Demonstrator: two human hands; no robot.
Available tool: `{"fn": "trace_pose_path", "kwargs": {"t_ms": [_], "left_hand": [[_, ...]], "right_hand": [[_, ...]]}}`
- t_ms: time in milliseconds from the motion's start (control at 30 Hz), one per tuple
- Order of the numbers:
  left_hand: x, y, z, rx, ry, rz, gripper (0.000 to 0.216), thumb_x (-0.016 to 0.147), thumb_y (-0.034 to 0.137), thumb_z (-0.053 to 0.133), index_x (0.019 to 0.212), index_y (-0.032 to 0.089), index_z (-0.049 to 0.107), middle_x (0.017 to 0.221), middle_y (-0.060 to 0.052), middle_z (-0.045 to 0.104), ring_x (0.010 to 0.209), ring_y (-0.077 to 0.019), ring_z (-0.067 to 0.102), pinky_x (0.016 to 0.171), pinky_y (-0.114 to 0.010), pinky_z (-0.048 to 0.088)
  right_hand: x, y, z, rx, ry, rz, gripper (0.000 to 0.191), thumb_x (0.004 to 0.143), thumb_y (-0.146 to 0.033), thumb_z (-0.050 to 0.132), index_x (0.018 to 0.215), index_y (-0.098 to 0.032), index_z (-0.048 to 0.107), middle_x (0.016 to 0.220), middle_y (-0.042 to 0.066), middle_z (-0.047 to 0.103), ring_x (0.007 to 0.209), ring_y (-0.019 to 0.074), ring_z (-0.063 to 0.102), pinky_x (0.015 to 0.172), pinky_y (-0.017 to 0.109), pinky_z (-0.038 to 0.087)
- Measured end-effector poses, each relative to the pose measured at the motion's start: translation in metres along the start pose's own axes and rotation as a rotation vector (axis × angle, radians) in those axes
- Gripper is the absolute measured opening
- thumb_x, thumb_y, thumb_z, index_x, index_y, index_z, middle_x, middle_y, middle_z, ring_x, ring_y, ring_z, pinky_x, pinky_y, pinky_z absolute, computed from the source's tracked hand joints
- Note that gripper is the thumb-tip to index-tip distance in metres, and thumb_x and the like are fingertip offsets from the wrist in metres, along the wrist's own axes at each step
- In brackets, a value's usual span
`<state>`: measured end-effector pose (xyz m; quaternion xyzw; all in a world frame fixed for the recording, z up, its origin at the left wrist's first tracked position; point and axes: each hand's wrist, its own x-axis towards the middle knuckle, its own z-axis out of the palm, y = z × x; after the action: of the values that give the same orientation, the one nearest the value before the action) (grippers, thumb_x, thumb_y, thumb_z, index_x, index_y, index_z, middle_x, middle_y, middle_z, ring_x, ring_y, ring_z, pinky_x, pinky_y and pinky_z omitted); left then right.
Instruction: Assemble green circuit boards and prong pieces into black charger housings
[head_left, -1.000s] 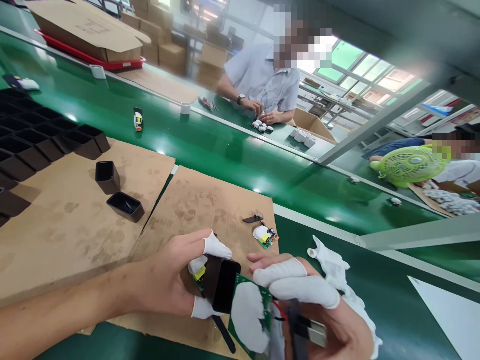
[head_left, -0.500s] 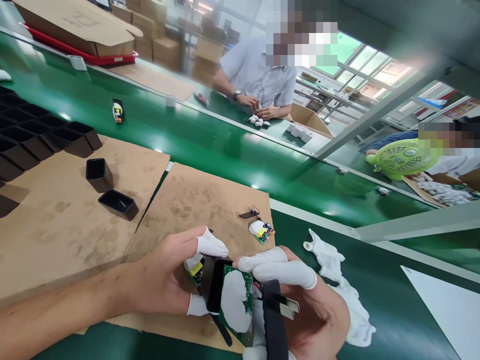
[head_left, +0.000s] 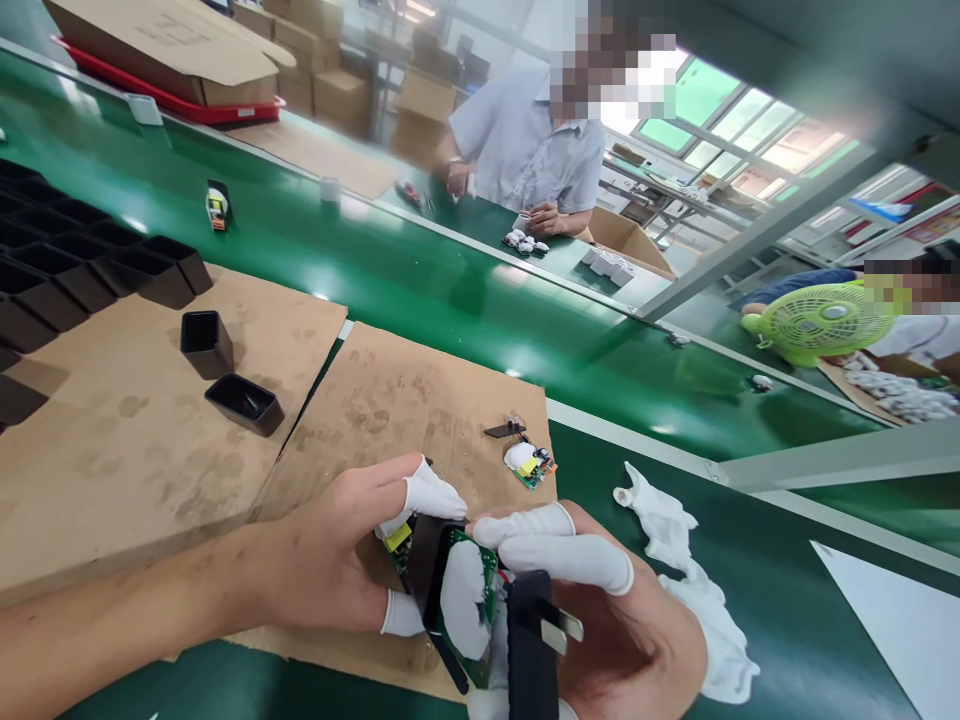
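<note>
The board (head_left: 465,602) is meeting the mouth of the case (head_left: 427,555); how deep it is sitting, I cannot tell. The left hand (head_left: 341,550) is pinching the case in its grip. Just right of the case, the right hand's (head_left: 622,615) grip is holding the board and plug (head_left: 532,640). Beyond the case, another board (head_left: 531,466) is lying on cardboard (head_left: 397,400).

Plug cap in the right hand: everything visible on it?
The plug cap is a black, plastic-looking slab, roughly upright, its lower end cut off by the frame. Two flat, metallic prongs with black bases point right in view. The right hand grips it beside the board; a red wire shows between them.
</note>
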<state>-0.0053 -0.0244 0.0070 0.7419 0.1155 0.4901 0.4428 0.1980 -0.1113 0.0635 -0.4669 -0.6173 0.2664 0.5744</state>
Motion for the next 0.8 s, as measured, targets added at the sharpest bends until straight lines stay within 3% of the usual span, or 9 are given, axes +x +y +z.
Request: {"fn": "trace_pose_path", "kwargs": {"t_ms": [167,433,567,700,800], "left_hand": [[0.001,0.001,-0.001,0.010,-0.013,-0.011,0.069,0.079,0.010,0.096,0.139,0.027,0.067,0.108,-0.004,0.071,0.087,-0.0195,0.071,0.074,-0.027,0.058],[0.001,0.003,-0.003,0.005,-0.027,-0.035,0.068,0.077,0.009,0.098,0.136,0.025,0.068,0.107,-0.002,0.070,0.086,-0.0174,0.070,0.074,-0.025,0.056],[0.001,0.004,-0.003,-0.003,-0.023,-0.048,0.068,0.076,0.007,0.097,0.135,0.025,0.068,0.104,-0.001,0.068,0.083,-0.0160,0.067,0.073,-0.024,0.053],[0.002,0.004,-0.003,0.008,-0.015,-0.032,0.067,0.075,0.008,0.096,0.133,0.026,0.068,0.103,0.000,0.067,0.084,-0.0156,0.066,0.073,-0.023,0.052],[0.002,0.004,-0.003,0.007,-0.022,-0.042,0.065,0.075,0.008,0.097,0.131,0.025,0.068,0.103,0.000,0.067,0.085,-0.0161,0.066,0.075,-0.024,0.053]], "right_hand": [[-0.001,0.000,0.000,-0.032,-0.014,0.018,0.046,0.074,-0.025,0.105,0.114,-0.029,0.083,0.105,0.014,0.082,0.093,0.0367,0.082,0.075,0.047,0.072],[0.006,0.003,-0.003,-0.029,-0.055,-0.055,0.044,0.079,-0.031,0.104,0.120,-0.031,0.085,0.106,0.011,0.084,0.090,0.0337,0.083,0.073,0.042,0.070],[0.009,0.002,-0.005,-0.049,-0.145,-0.073,0.052,0.076,-0.027,0.105,0.124,-0.031,0.085,0.108,0.011,0.086,0.091,0.0351,0.085,0.075,0.044,0.072],[0.005,0.003,-0.003,-0.026,-0.084,-0.051,0.046,0.080,-0.015,0.096,0.121,-0.031,0.085,0.105,0.011,0.085,0.099,0.0367,0.084,0.072,0.042,0.069],[0.010,0.001,-0.001,-0.009,-0.112,-0.063,0.045,0.083,-0.010,0.092,0.122,-0.031,0.085,0.104,0.010,0.084,0.099,0.0349,0.084,0.073,0.041,0.068]]}}
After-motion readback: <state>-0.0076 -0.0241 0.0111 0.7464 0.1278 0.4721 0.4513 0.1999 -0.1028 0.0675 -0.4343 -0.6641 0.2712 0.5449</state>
